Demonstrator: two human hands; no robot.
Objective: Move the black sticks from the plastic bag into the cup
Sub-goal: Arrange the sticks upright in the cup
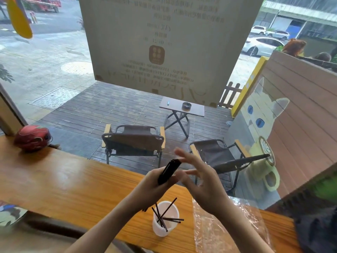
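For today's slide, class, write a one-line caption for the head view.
Left hand grips a bundle of black sticks above the white cup; right hand open beside it.

Soft daylight came in through the window (73, 79) and made the scene bright. The table (63, 183) showed a pale glare. The right hand (204, 181) was blurred by motion. Straight lines bent near the edges, and the corners looked soft.
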